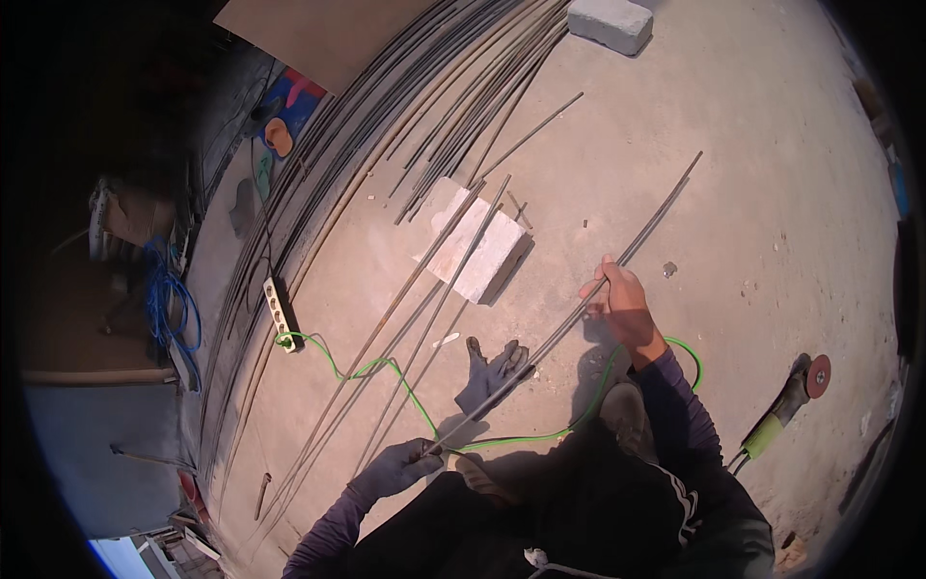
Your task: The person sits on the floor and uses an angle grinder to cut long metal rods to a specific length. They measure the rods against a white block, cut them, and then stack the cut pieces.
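A thin steel rod (540, 349) slants up to the right across the space before me. At its near end my left hand (397, 467), in a grey work glove, is closed around it. My right hand (622, 301) is bare and grips the same rod farther up, its fingers bent over the metal. Under the rod lies an empty grey glove (487, 374) on the concrete. Just beyond the glove, a whitish block (479, 256) has more long rods (432, 297) resting across it. Their lower ends run off toward the lower left.
On the right lies an angle grinder (791, 398) with a reddish disc. A green cord (410, 398) runs from the power strip (280, 314) past my feet. Several long rods (362, 125) lie at the upper left, near sandals (278, 137). A grey block (610, 25) sits far off.
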### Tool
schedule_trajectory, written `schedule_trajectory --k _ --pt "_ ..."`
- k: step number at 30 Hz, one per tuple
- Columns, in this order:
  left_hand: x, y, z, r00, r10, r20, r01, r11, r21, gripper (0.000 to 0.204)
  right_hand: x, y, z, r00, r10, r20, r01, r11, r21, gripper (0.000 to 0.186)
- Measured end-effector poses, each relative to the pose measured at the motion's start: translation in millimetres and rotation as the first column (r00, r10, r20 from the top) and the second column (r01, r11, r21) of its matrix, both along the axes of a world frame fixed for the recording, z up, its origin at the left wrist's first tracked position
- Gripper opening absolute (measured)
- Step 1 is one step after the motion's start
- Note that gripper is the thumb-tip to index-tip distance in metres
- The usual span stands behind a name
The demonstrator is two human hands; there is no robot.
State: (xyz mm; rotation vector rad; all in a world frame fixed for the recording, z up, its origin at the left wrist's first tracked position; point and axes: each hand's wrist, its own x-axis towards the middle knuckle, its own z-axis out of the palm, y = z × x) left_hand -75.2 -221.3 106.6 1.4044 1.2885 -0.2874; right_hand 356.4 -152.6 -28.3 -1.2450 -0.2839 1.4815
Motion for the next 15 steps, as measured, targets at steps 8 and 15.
schedule_trajectory --k 8,15 --pt "-30.6 -17.0 -13.1 0.894 0.447 0.004 -0.416 0.828 0.375 0.028 68.4 99.5 113.4 0.919 -0.284 0.273 0.187 0.924 0.333 0.064" --pt "121.9 211.0 -27.9 0.94 0.301 0.162 -0.324 0.637 0.699 0.042 -12.8 -0.6 38.0 0.837 0.386 0.387 -0.437 0.898 0.05 0.045"
